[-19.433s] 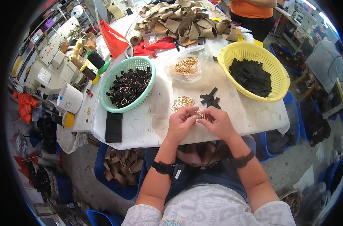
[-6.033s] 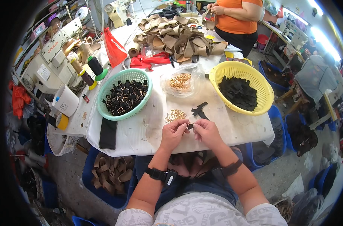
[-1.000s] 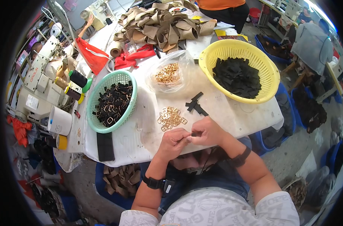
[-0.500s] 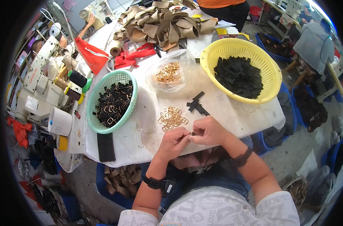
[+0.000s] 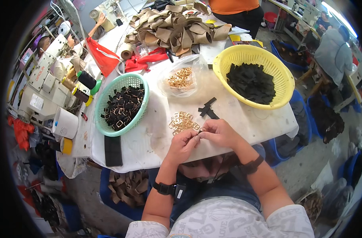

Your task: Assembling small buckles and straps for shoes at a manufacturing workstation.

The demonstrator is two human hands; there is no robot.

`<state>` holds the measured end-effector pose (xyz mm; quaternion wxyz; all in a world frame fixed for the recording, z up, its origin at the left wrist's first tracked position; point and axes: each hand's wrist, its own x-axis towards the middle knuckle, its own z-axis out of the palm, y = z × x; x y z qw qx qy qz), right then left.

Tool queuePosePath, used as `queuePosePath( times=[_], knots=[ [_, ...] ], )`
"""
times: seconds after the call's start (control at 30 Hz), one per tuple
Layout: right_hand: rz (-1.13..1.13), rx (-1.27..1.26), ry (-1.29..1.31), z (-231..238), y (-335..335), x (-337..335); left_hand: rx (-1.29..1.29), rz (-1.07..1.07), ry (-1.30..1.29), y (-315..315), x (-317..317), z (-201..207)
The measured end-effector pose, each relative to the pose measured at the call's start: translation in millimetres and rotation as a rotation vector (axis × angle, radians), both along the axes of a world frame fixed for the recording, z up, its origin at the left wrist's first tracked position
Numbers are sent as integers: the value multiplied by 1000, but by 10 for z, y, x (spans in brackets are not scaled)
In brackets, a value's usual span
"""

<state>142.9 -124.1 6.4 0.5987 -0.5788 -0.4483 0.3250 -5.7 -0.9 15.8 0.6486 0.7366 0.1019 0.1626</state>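
The white-topped table carries, at its far side, a heap of tan pieces. Nearer, on the right, stands the yellow basket, holding black pieces; on the left, the green basket holds black pieces fitted with gold buckles. Between the two lies a clear bag of more gold hardware. The left hand and right hand meet at the near edge, thumbs and fingertips pinched together on one small black strip. Whether a buckle sits in it cannot be told, the fingers covering most of it. Just beyond the hands lie a pile of buckles and, to its right, a few loose strips, crossed and overlapping. The strip appears light, soft and pliable, hardly fragile, and is best pinched at its two ends. The buckles, probably stiff metal, light but smooth, may slip or tangle; a fingertip hold on the outer frame, leaving the opening free, should suit them.
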Motion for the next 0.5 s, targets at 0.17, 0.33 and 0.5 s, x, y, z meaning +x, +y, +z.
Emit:
queuePosePath(
  times=[0.17,0.33,0.5],
  knots=[
    [22,-24,-9,110,-3,-6,118,66,-45,-25,-21,-2],
    [-42,-77,-71,197,-38,-55,114,90,-46,-21,-19,-28],
    [-79,-53,-194,122,-15,-134,82,223,-3,-57,-51,-42]
  ],
)
